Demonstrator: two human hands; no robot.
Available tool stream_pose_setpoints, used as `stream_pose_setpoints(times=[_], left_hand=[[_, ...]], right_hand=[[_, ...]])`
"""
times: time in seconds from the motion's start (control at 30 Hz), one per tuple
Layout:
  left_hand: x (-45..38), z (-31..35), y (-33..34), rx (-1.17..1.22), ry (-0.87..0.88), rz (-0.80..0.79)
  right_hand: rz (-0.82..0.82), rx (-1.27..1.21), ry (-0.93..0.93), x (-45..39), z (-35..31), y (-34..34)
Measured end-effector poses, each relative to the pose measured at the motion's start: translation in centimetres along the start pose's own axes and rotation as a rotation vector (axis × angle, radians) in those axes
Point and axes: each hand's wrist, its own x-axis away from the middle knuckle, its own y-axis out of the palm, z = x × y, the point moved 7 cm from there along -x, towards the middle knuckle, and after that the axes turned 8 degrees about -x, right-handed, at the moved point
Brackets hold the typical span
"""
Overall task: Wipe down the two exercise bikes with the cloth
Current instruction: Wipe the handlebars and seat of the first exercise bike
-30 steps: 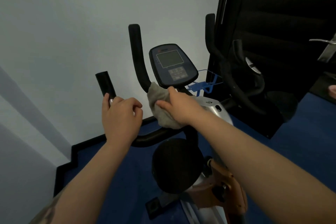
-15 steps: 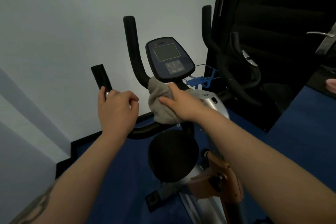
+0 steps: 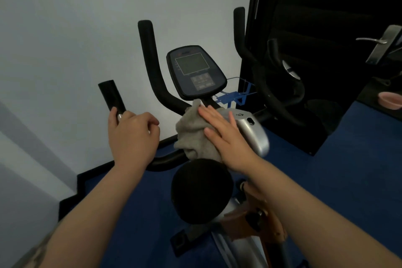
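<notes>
The left hand point(image 3: 132, 137) curls its fingers around the left handlebar grip point(image 3: 112, 97) of the near exercise bike point(image 3: 253, 132), the thumb lying along the black foam near a small metal sensor plate. The right hand point(image 3: 224, 137) lies flat with straight, slightly spread fingers on the grey cloth point(image 3: 194, 137), pressing it against the bike's stem just below the console point(image 3: 195, 72) and beside the silver housing. The cloth is bunched and hangs down in folds toward the black saddle point(image 3: 201, 191), which sits directly beneath the right wrist. The console is tilted toward the person, with a dark screen and a block of buttons under it. Two tall black handlebar uprights point(image 3: 150, 61) rise on either side of it. A small blue bracket point(image 3: 233, 97) sticks out just right of the console's base. Orange and silver frame parts show below the saddle. Further right, partly in shadow against a black wall, stands the second bike point(image 3: 280, 85), well apart from both hands. A metal door handle point(image 3: 378, 42) shows at the right edge, and the floor point(image 3: 326, 180) is blue.
</notes>
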Motion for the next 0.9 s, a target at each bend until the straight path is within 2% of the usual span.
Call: stream_pose_setpoints(times=[0.23, 0.4, 0.47, 0.53, 0.63, 0.67, 0.8, 0.9], left_hand=[[0.1, 0.0, -0.3, 0.038, 0.003, 0.016], [0.2, -0.1, -0.4, 0.055, 0.0, 0.009], [0.2, 0.0, -0.4, 0.061, 0.007, 0.002], [0.2, 0.1, -0.5, 0.053, 0.016, 0.0], [0.2, 0.2, -0.4, 0.032, 0.026, -0.008], [0.2, 0.2, -0.4, 0.03, 0.024, -0.011], [0.2, 0.1, -0.2, 0.034, 0.009, -0.02], [0.1, 0.2, -0.1, 0.021, 0.007, -0.01]], right_hand=[[0.088, -0.299, -0.052, 7.4, 2.1, 1.9], [0.227, -0.331, 0.022, 5.8, 0.6, 0.4], [0.278, -0.451, 0.095, 5.2, -0.3, -1.4], [0.254, -0.518, 0.16, 4.9, -1.5, -2.3], [0.066, -0.382, 0.182, 5.8, -3.4, 0.2], [0.078, -0.339, 0.139, 6.6, -3.7, 1.2], [0.335, -0.379, 0.049, 10.7, -2.8, 2.3], [0.338, -0.287, 0.034, 9.7, -3.2, 2.2]])
